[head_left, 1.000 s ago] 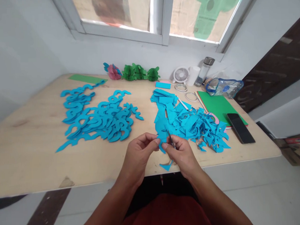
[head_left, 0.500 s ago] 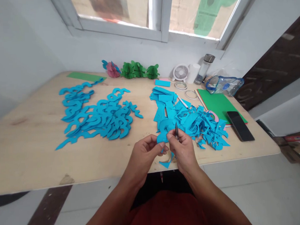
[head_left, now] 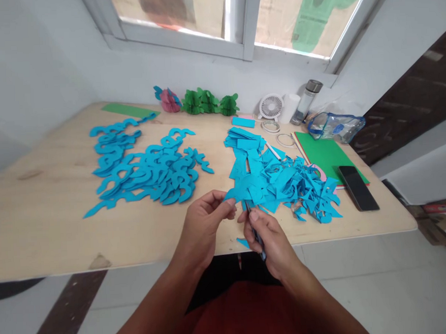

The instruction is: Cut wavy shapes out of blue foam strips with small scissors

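A blue paper piece [head_left: 234, 193] is pinched between the thumb and the fingers of the left hand [head_left: 206, 222], above the near edge of the table [head_left: 44, 229]. The right hand [head_left: 268, 239] is closed around a thin tool [head_left: 256, 232], and the upper end of it is held just beside the paper piece. The tool is mostly hidden in the fist. Only a dark shaft and a blue end are seen, so it cannot be told surely if it is small scissors or a knife. The two hands are kept close together.

Just behind the hands a heap of blue scraps [head_left: 286, 181] is spread on the table. A small blue scrap [head_left: 243, 243] is lying at the table edge, between the two hands. To the left, well apart, a heap of curved blue shapes [head_left: 149, 170] is laid out. On the right a green sheet [head_left: 324, 155] and a black phone [head_left: 358, 187] are placed. Near the wall a small white fan [head_left: 271, 107], a bottle [head_left: 307, 102], a clear pouch [head_left: 335, 127] and green paper ornaments [head_left: 209, 102] are seen.
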Demonstrator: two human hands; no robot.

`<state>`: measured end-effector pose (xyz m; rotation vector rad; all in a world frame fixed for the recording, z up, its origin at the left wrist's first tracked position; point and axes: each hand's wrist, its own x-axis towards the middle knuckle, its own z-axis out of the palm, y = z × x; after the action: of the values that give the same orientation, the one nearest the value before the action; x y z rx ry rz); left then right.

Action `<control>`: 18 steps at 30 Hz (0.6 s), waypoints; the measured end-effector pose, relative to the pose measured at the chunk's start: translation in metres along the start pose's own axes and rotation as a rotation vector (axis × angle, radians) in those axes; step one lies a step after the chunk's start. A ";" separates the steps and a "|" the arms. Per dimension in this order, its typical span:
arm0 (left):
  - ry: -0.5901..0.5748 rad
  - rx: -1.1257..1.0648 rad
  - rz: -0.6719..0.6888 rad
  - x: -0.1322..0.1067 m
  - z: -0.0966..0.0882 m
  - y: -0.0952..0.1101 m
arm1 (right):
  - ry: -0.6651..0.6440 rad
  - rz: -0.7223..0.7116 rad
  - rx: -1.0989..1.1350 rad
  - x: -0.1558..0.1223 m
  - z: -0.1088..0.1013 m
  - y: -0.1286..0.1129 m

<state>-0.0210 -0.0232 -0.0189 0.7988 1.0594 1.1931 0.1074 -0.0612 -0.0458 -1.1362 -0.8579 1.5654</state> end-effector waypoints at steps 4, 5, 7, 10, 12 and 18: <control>-0.033 0.058 -0.039 0.000 0.001 0.001 | -0.064 0.006 0.057 0.002 0.002 -0.001; -0.050 0.074 -0.043 0.000 0.001 0.002 | -0.072 0.007 0.074 0.002 0.003 -0.001; -0.085 0.108 -0.033 0.000 0.001 0.005 | -0.080 0.012 0.094 0.003 0.003 -0.003; -0.118 0.146 -0.004 0.000 0.002 0.008 | -0.079 0.010 0.097 0.004 0.003 -0.004; -0.122 0.158 0.011 0.000 0.004 0.010 | -0.071 0.010 0.084 0.004 0.004 -0.005; -0.128 0.174 0.020 0.000 0.007 0.014 | -0.042 0.019 0.061 0.005 0.004 -0.005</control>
<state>-0.0188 -0.0199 -0.0039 1.0100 1.0608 1.0613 0.1043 -0.0546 -0.0410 -1.0738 -0.8239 1.6251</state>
